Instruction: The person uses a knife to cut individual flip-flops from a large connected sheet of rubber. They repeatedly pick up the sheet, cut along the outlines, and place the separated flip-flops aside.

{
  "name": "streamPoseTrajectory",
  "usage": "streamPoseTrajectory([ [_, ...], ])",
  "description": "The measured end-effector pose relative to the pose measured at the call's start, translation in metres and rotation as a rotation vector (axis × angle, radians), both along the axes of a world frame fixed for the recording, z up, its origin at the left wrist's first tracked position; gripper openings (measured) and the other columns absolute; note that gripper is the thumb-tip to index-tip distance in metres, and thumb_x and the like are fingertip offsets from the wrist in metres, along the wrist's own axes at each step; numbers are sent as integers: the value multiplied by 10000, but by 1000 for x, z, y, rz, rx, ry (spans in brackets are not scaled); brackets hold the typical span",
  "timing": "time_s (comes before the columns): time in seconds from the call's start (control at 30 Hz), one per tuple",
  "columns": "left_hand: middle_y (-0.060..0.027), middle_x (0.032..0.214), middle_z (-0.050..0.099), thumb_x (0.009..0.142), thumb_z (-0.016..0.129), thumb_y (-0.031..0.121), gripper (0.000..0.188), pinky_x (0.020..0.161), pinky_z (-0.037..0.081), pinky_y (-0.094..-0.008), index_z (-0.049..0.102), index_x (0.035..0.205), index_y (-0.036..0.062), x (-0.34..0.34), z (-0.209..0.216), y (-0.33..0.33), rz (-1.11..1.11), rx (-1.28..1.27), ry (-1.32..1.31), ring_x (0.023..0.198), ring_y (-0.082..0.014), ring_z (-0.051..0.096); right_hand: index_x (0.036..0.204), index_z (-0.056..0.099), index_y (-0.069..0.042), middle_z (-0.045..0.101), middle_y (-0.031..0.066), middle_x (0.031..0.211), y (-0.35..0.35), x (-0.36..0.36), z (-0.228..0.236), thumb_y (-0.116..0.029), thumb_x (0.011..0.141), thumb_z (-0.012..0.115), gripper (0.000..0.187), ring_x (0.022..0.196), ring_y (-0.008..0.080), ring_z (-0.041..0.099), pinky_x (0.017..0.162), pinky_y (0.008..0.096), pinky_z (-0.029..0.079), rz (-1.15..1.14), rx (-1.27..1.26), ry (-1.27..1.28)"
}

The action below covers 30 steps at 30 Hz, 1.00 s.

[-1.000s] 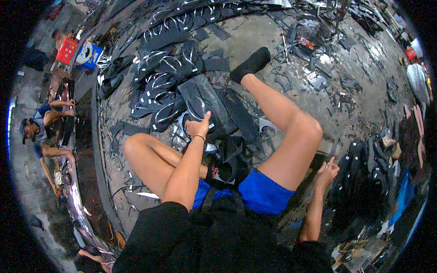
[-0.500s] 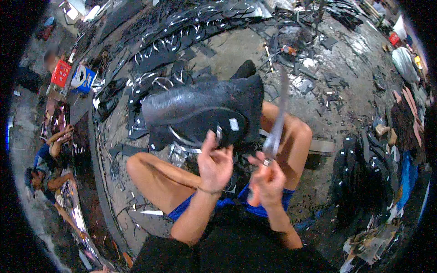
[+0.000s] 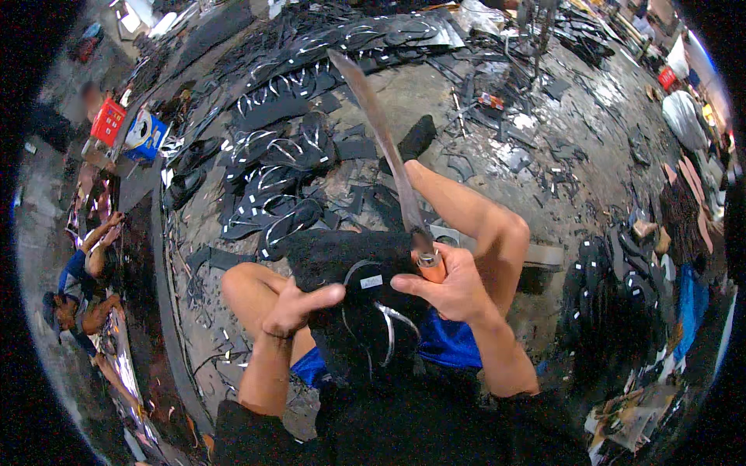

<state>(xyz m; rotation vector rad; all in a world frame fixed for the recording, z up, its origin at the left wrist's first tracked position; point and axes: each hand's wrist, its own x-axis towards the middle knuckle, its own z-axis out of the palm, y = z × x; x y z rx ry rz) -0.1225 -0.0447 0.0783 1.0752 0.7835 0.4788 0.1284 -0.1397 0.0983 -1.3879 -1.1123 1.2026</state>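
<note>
A black flip-flop (image 3: 364,311) with silver straps and a small white label lies against a black sheet of sole material (image 3: 334,250), both drawn close to my lap. My left hand (image 3: 299,308) grips the sheet's left side, its thumb on top and pointing at the label. On the other side my right hand (image 3: 454,286) is closed round the orange handle of a long curved knife (image 3: 385,147), its thumb lying over the sheet's right edge. The blade points up and away to the left, clear of the sheet. The fingers beneath the sheet are hidden.
Beyond my knees lie several black flip-flops (image 3: 291,175) with silver straps. Black scraps (image 3: 517,159) litter the floor. A dark pile of soles (image 3: 598,295) is at the right. Another person (image 3: 78,287) sits at the far left, near a blue container (image 3: 145,136).
The black sheet and flip-flop have come toward me and turned, and both hands now hold the sheet's sides. The knife, still in my right hand, has swung to point leftward.
</note>
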Motion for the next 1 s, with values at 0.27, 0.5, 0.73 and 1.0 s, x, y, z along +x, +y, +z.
streamPoseTrajectory([
  [0.27, -75, 1154, 668, 900, 731, 169, 372, 963, 471, -344, 614, 1207, -4, 8, -10, -15, 296, 357, 296, 1054, -187, 611, 1127, 632, -25, 676, 111, 757, 4, -34, -34, -347, 840, 779, 456, 692, 237, 672, 616, 378, 517, -177, 53, -398],
  [0.5, -37, 1094, 666, 905, 737, 269, 400, 906, 484, -327, 610, 1205, 37, -64, 45, 31, 549, 191, 229, 995, -155, 615, 1217, 625, -1, 711, 126, 1003, -58, -7, -64, -112, 922, 655, 317, 757, 170, 639, 708, 315, 529, -343, 284, -400],
  [0.73, -28, 1145, 627, 879, 741, 278, 482, 906, 489, -351, 549, 1264, 61, -108, 32, 4, 283, 96, 377, 1027, -163, 598, 1134, 688, -52, 703, 138, 936, -105, -55, -72, -125, 827, 754, 322, 677, 218, 662, 618, 306, 546, 125, 40, -157],
  [1.0, -77, 1190, 605, 849, 790, 305, 633, 961, 473, -351, 490, 1325, 16, -99, 20, -20, 293, -29, 441, 1099, -195, 573, 1113, 705, -38, 725, 135, 906, -98, -52, -66, -125, 804, 779, 329, 652, 210, 672, 610, 309, 563, 122, 105, -280],
])
